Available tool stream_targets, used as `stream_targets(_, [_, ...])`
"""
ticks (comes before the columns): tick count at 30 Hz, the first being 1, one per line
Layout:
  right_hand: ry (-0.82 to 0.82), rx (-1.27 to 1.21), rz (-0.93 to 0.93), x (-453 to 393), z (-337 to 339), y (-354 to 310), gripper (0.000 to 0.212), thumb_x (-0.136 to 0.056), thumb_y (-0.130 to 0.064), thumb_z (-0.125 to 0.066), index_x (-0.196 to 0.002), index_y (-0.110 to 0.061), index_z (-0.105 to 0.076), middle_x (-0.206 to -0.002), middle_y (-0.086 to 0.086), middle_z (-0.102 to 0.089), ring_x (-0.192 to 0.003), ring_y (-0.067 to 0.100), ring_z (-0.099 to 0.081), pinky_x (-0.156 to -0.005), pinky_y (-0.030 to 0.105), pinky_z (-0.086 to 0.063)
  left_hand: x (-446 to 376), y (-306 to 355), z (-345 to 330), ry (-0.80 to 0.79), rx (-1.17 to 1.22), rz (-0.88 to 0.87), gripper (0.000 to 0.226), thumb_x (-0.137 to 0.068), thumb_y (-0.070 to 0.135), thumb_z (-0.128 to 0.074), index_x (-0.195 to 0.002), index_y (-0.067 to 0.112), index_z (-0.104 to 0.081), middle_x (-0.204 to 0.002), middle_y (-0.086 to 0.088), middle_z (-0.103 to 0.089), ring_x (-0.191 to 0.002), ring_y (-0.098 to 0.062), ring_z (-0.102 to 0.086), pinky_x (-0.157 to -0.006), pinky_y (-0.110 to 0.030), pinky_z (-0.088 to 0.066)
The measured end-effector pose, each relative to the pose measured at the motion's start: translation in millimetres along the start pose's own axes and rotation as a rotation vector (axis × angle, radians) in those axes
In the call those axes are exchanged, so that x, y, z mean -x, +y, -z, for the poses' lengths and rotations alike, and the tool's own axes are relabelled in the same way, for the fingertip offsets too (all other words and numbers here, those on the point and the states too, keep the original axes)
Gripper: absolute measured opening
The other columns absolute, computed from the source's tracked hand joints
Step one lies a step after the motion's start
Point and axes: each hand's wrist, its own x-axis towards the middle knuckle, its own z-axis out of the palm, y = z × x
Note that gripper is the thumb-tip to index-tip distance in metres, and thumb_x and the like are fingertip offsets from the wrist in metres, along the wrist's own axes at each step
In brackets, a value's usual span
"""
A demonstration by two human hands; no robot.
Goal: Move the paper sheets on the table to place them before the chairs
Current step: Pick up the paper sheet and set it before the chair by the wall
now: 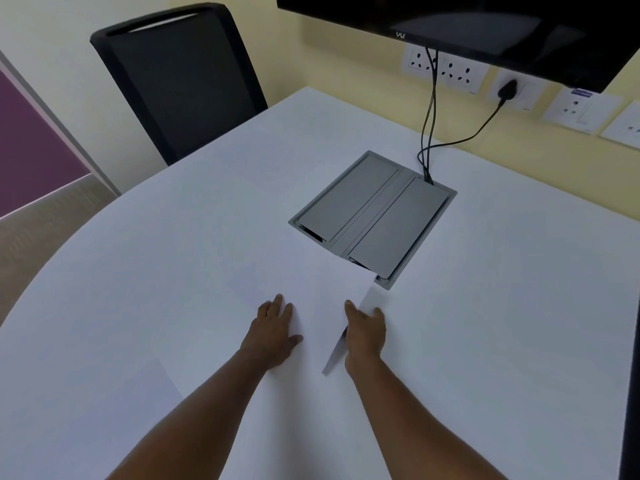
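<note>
A white paper sheet (322,292) lies on the white table (491,323) straight ahead of me, its far corner overlapping the grey cable box. My left hand (273,332) rests flat on the sheet's left part, fingers spread. My right hand (366,329) grips the sheet's right edge, which is lifted and curled off the table. A second sheet (114,400) is faintly visible at the near left. A black office chair (180,84) stands at the table's far left edge.
A grey flip-lid cable box (375,216) is set into the table centre, with black cables (429,126) running up to the wall sockets (450,69). A black monitor (485,26) hangs on the yellow wall above. The table's rounded edge curves along the left.
</note>
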Motion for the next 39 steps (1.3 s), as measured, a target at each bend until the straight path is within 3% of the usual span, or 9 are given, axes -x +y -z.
stream_targets(2, [-0.142,0.149,0.003,-0.6,2.7,2.0,0.031,-0.089,-0.02,-0.07,-0.115,-0.005,-0.067,-0.103,0.006,-0.072,-0.086,0.022,-0.067,-0.076,0.033,-0.056,-0.3,0.6,0.4,0.001,0.0,-0.002,0.078,-0.095,0.048,-0.049,-0.155,0.015,-0.01,-0.165,-0.007,0.001,-0.15,-0.03,-0.003,-0.119,-0.043,-0.023])
stream_targets(3, [-0.172,0.256,0.042,-1.1,5.4,1.7,0.016,-0.089,-0.017,-0.067,-0.101,-0.006,-0.07,-0.099,0.007,-0.073,-0.08,0.02,-0.066,-0.07,0.03,-0.054,0.1,0.5,0.5,0.002,0.01,-0.005,0.079,-0.095,0.048,-0.048,-0.155,0.016,-0.008,-0.165,-0.006,0.0,-0.15,-0.03,-0.003,-0.119,-0.043,-0.022])
stream_targets(7, [-0.132,0.488,0.209,-5.7,18.3,-7.6,0.01,-0.09,-0.013,-0.059,-0.081,-0.013,-0.064,-0.082,-0.001,-0.068,-0.079,0.023,-0.064,-0.07,0.033,-0.054,6.7,1.6,-1.3,0.076,0.164,0.027,0.08,-0.096,0.055,-0.039,-0.156,0.018,-0.001,-0.165,-0.007,-0.003,-0.15,-0.03,-0.004,-0.119,-0.044,-0.02])
stream_targets(13, [-0.129,0.409,0.252,-19.4,57.0,-32.2,0.013,-0.095,-0.015,-0.055,-0.094,-0.021,-0.067,-0.092,-0.004,-0.067,-0.084,0.019,-0.064,-0.071,0.027,-0.048,4.9,17.6,7.8,0.259,0.435,0.205,0.079,-0.097,0.051,-0.04,-0.154,0.006,-0.009,-0.163,-0.018,-0.004,-0.15,-0.035,-0.006,-0.12,-0.046,-0.012])
stream_targets(17, [-0.111,0.334,0.271,-27.2,93.1,-53.9,0.014,-0.096,-0.016,-0.056,-0.09,-0.024,-0.066,-0.099,0.001,-0.071,-0.09,0.023,-0.067,-0.085,0.039,-0.056,-5.3,34.3,33.0,0.35,0.581,0.27,0.069,-0.1,0.041,-0.042,-0.149,-0.004,-0.024,-0.155,-0.026,-0.03,-0.144,-0.039,-0.027,-0.12,-0.045,-0.02])
stream_targets(22, [-0.1,0.282,0.277,-37.3,150.5,-76.6,0.013,-0.097,-0.017,-0.059,-0.102,-0.022,-0.069,-0.105,0.003,-0.071,-0.096,0.025,-0.068,-0.091,0.043,-0.056,-9.0,64.4,45.0,0.393,0.633,0.167,0.051,-0.101,0.032,-0.039,-0.141,0.0,-0.04,-0.139,-0.022,-0.053,-0.13,-0.038,-0.049,-0.109,-0.043,-0.037])
stream_targets(28, [-0.005,0.172,0.26,-47.7,216.3,-94.2,0.018,-0.097,-0.018,-0.059,-0.083,-0.028,-0.066,-0.093,-0.005,-0.07,-0.081,0.016,-0.065,-0.07,0.028,-0.05,-11.3,111.9,40.1,0.41,0.701,0.098,0.039,-0.098,0.03,-0.045,-0.126,0.008,-0.062,-0.119,-0.011,-0.068,-0.114,-0.029,-0.06,-0.098,-0.035,-0.043])
stream_targets(35, [0.078,0.042,0.207,-61.7,275.3,-100.7,0.011,-0.098,-0.016,-0.057,-0.102,-0.021,-0.066,-0.102,-0.001,-0.069,-0.091,0.022,-0.066,-0.087,0.039,-0.054,-24.2,169.1,38.1,0.328,0.878,0.038,0.034,-0.09,0.028,-0.06,-0.12,0.014,-0.067,-0.094,-0.002,-0.072,-0.092,-0.023,-0.069,-0.091,-0.038,-0.053])
stream_targets(39, [0.139,-0.048,0.2,-74.3,303.6,-96.4,0.01,-0.096,-0.014,-0.061,-0.102,-0.015,-0.069,-0.1,0.001,-0.071,-0.088,0.023,-0.067,-0.081,0.037,-0.055,-36.1,202.0,31.2,0.305,0.951,0.015,0.011,-0.088,0.023,-0.062,-0.094,0.023,-0.071,-0.077,0.007,-0.073,-0.084,-0.018,-0.07,-0.083,-0.034,-0.053])
